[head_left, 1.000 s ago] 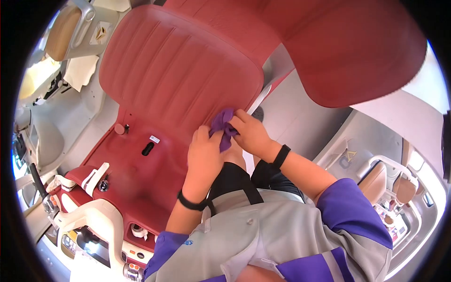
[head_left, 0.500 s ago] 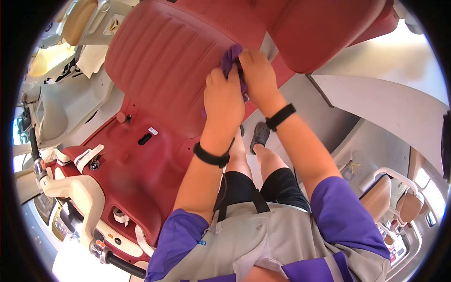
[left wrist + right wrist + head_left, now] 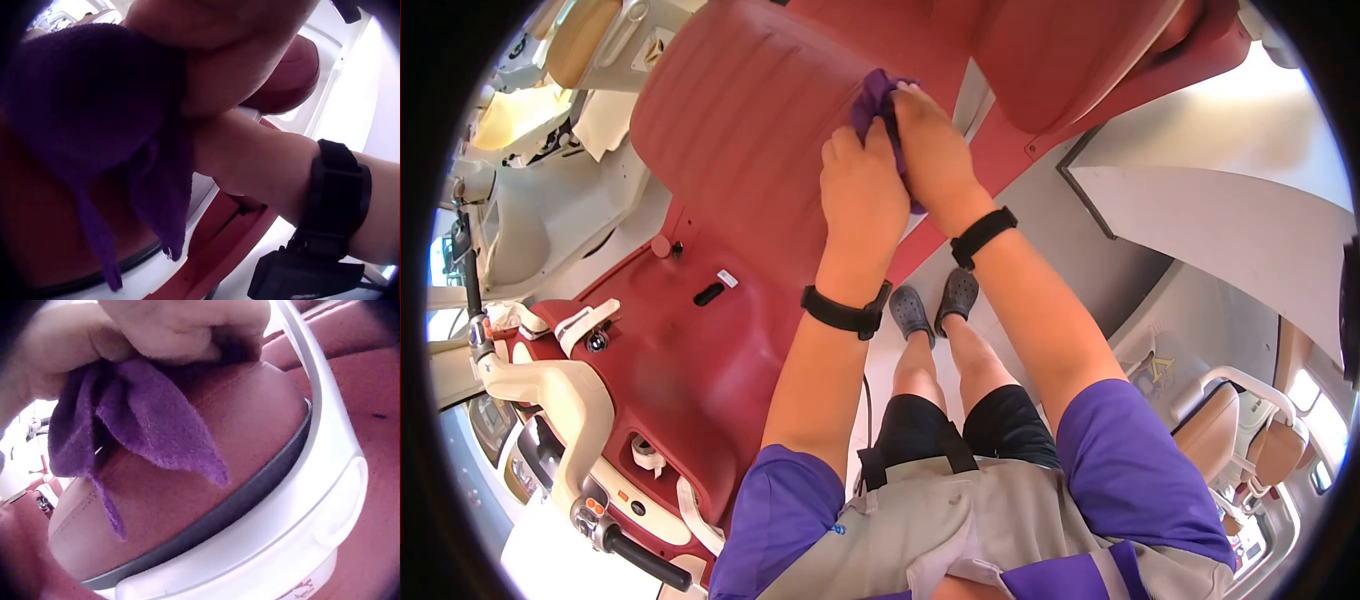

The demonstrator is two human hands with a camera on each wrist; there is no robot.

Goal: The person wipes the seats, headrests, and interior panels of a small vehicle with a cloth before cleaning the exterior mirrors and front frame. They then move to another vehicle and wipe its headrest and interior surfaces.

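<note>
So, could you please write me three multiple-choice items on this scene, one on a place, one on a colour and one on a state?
1. Where is the cloth?
A. on the red seat, near its edge
B. on the floor by the shoes
C. over the person's shoulder

2. What colour is the cloth?
A. white
B. purple
C. yellow

3. How do the hands stand?
A. both hang free at the person's sides
B. only one touches the cloth
C. the left hand and right hand are both on the cloth

Answers:
1 A, the head view shows it pressed on the seat's red cushion.
2 B, both wrist views show purple fabric.
3 C, the head view shows both hands side by side at the cloth, and each wrist view shows fingers on it.
</note>
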